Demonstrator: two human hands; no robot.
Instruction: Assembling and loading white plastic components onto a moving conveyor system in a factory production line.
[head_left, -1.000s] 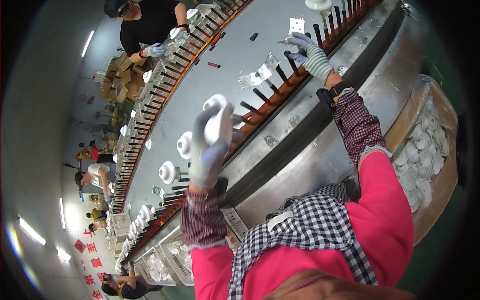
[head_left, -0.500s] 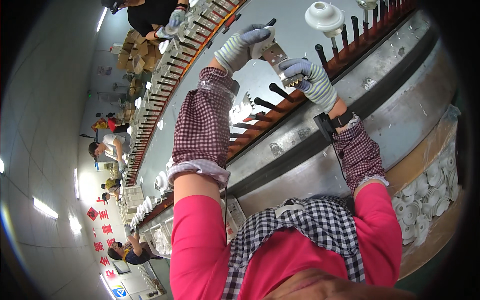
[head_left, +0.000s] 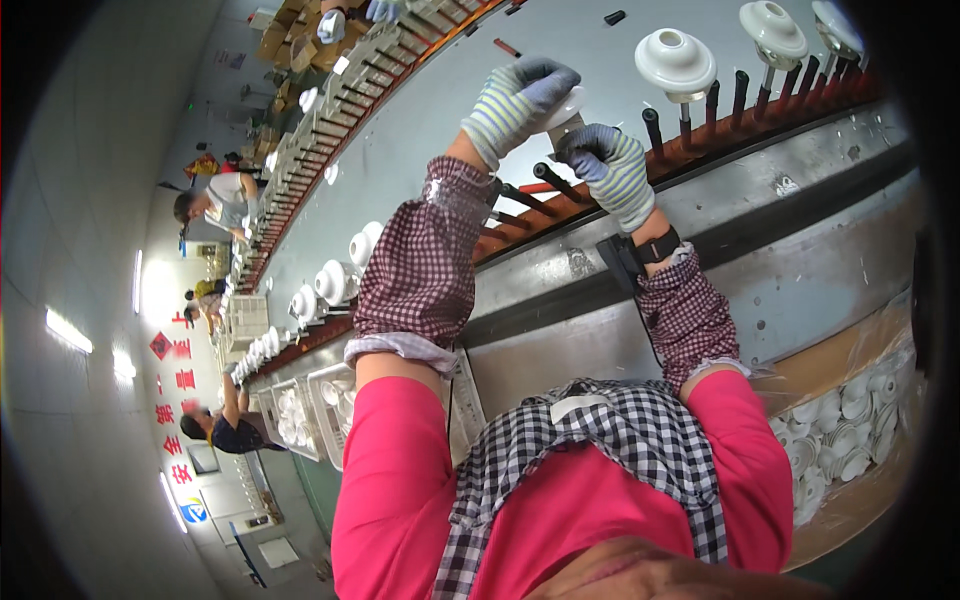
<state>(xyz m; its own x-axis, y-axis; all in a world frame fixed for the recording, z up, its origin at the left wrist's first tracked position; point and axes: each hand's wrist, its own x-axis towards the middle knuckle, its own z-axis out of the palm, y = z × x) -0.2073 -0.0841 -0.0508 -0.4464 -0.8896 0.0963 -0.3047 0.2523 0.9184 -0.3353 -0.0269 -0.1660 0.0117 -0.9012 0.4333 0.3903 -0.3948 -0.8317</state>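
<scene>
My left hand (head_left: pixel 520 105), in a striped knit glove, is closed on a white rounded piece (head_left: pixel 566 108), whose edge shows beside the fingers; the rest is hidden. Close to its right, my right hand (head_left: pixel 612 170) wears a matching glove. Its bent fingers grip a flat metal plate (head_left: pixel 570 128) held against the white piece; most of the plate is covered. Both hands are above the line of black-tipped rods. To their right, a ridged white round piece (head_left: pixel 676 65) sits upright on a rod, with another white piece (head_left: pixel 774 32) beyond it.
Black-tipped rods (head_left: pixel 652 130) line the near edge of the curved grey table (head_left: pixel 600 60). More white pieces (head_left: pixel 335 282) stand at left. A carton of white discs (head_left: pixel 840 430) is at lower right; a white crate (head_left: pixel 330 400) is at lower left. Co-workers (head_left: pixel 215 205) are along the far side.
The toothed end of the metal plate no longer shows. My hands are closer together. More white pieces on rods appear at right, and the whole view has shifted.
</scene>
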